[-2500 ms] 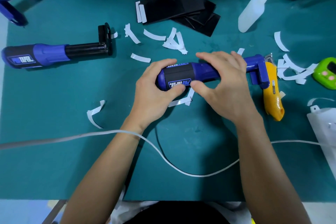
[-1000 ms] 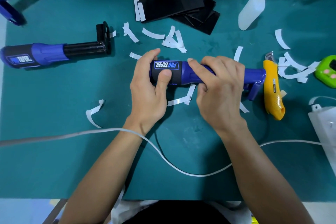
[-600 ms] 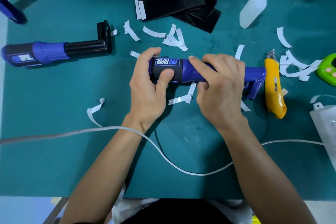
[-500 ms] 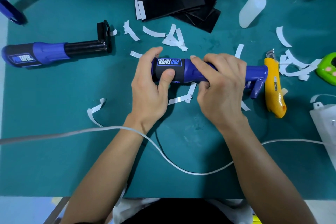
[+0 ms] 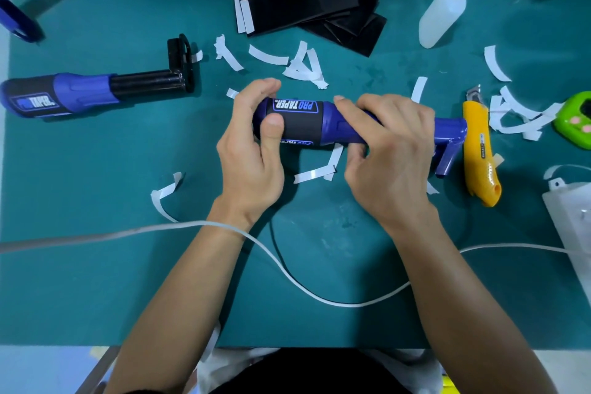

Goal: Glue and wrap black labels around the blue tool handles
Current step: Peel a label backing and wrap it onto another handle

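Knife (image 5: 482,150) lies just beside handle (image 5: 335,131), strips (image 5: 303,65) scattered around.

Single view: head-worn cam, wide-angle. It sits above the near edge of the green mat (image 5: 96,265) and faces fwd & steeply down, approx top-down. Close range: both forearms come in from the near side. The left hand (image 5: 252,157) & right hand (image 5: 393,163), gripping the blue tool (image 5: 335,131), land approx mid-frame. The mat's left edge & near border show, w/ the person's dark top (image 5: 303,374) below. Far & right sides run out of frame, past the white bottle (image 5: 444,6) & black labels (image 5: 307,6).
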